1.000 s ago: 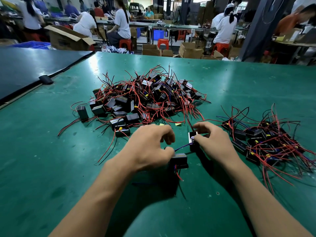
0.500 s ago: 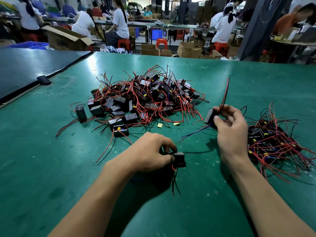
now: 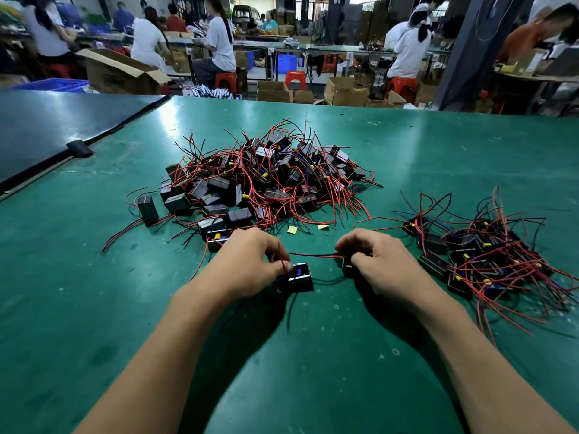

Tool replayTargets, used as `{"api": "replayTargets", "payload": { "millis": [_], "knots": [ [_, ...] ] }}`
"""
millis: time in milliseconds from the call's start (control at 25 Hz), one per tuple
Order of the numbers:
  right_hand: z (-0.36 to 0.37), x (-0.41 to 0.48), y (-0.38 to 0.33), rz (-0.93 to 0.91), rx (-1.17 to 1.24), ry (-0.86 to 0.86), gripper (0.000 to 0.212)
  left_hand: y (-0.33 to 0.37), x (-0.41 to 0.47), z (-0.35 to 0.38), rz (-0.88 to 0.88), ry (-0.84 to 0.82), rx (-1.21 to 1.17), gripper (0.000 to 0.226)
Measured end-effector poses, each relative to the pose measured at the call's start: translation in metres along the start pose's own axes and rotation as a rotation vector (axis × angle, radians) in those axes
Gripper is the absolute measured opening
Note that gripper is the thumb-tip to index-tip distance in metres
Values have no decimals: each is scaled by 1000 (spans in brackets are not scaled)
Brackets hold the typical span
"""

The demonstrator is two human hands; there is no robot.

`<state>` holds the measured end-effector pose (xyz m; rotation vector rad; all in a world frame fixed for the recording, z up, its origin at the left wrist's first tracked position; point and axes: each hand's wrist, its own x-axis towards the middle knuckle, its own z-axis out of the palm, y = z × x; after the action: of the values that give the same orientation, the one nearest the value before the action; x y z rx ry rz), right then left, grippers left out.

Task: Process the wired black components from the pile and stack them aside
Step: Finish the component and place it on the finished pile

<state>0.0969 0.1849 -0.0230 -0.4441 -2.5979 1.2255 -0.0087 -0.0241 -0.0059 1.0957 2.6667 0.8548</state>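
Green table point(image 3: 94, 308) | left hand point(image 3: 250, 264) grips component point(image 3: 298, 278) | right hand point(image 3: 376, 267) curled round second component point(image 3: 346, 265)

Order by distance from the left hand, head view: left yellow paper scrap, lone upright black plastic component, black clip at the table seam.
1. Yellow paper scrap, just beyond the left hand.
2. Lone black component, left of pile.
3. Black clip, far left.
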Motion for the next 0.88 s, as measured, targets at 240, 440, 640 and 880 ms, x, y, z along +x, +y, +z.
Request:
{"api": "replayTargets", "payload": {
  "millis": [240, 440, 640, 880],
  "knots": [
    [-6, -3, -8, 7, -154, 28, 41, 10, -3, -2, 50, 292, -90, 29],
    [2, -7, -15, -253, -147, 194, 22, 22, -6, -6, 111, 488, -176, 32],
    [27, -9, -14, -385, -358, 87, 18, 20, -6, 7, 36, 253, -155, 22],
    [31, -6, -6, -347, -108, 288, 9, 24, -6, 14, 29, 307, -281, 22]
  ]
}}
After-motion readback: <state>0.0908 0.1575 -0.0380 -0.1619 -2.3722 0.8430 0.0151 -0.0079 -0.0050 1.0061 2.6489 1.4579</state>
